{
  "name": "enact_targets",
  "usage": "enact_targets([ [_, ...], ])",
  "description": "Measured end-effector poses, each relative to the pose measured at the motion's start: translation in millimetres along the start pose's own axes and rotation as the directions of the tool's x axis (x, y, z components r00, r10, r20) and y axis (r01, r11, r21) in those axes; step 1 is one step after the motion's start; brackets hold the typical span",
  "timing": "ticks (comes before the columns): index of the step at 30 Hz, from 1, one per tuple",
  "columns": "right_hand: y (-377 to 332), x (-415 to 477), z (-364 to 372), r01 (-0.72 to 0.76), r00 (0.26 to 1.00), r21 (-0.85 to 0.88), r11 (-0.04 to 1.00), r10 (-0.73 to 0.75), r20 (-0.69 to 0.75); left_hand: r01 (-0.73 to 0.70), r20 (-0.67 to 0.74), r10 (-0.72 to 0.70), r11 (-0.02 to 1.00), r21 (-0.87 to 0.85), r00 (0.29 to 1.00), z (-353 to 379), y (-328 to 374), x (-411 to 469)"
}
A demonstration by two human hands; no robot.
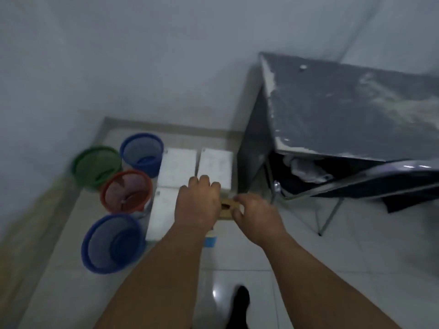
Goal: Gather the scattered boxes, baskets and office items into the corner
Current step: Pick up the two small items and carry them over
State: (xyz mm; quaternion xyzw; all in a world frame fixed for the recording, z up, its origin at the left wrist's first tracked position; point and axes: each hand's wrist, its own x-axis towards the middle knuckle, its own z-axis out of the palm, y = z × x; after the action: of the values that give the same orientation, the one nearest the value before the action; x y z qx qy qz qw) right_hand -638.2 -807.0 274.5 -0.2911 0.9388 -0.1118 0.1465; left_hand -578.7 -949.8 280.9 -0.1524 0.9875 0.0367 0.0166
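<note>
The left hand (198,200) and right hand (256,214) grip a brown box (226,208) between them; white boxes (178,167) lie at eleven o'clock.

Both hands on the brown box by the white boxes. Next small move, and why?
Probably lower the brown box straight down and let go. The left hand and right hand hold it over the spot beside the near white box, in front of the far right white box, so it already lines up with the corner group.
</note>
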Motion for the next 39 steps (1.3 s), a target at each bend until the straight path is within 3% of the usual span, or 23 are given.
enact_targets([
  [7,91.3,-188.9,-110.7,-0.294,0.930,0.014,0.956,0.289,-0.228,-0.355,-0.088,0.353,0.935,-0.005,0.932,-91.3,177.5,-73.8],
  [12,193.4,-375.2,-135.9,-0.553,0.769,0.119,0.825,0.560,-0.309,-0.658,-0.174,0.646,0.752,-0.022,0.743,-94.1,346.5,-166.7],
  [19,294.4,-649.1,-110.9,-0.845,0.440,0.240,0.479,0.876,-0.199,-0.908,-0.046,0.908,0.415,-0.050,0.417,-56.0,546.7,-347.1],
  [25,327.2,-789.1,-65.4,-0.898,0.218,0.378,0.226,0.974,-0.064,-0.977,0.107,0.972,0.212,-0.025,0.208,-23.5,647.8,-434.1],
  [30,353.6,-850.0,-34.0,-0.912,0.062,0.408,0.024,0.995,0.080,-0.993,0.233,0.966,0.118,0.004,0.116,9.7,703.1,-463.3],
  [34,402.8,-848.4,-28.5,-0.902,0.036,0.430,-0.037,0.986,0.161,-0.996,0.316,0.945,0.087,-0.006,0.081,40.7,747.6,-450.3],
  [39,494.4,-811.3,-24.6,-0.886,0.070,0.457,-0.082,0.950,0.305,-0.997,0.435,0.897,0.081,-0.004,0.071,74.0,812.2,-391.2],
])
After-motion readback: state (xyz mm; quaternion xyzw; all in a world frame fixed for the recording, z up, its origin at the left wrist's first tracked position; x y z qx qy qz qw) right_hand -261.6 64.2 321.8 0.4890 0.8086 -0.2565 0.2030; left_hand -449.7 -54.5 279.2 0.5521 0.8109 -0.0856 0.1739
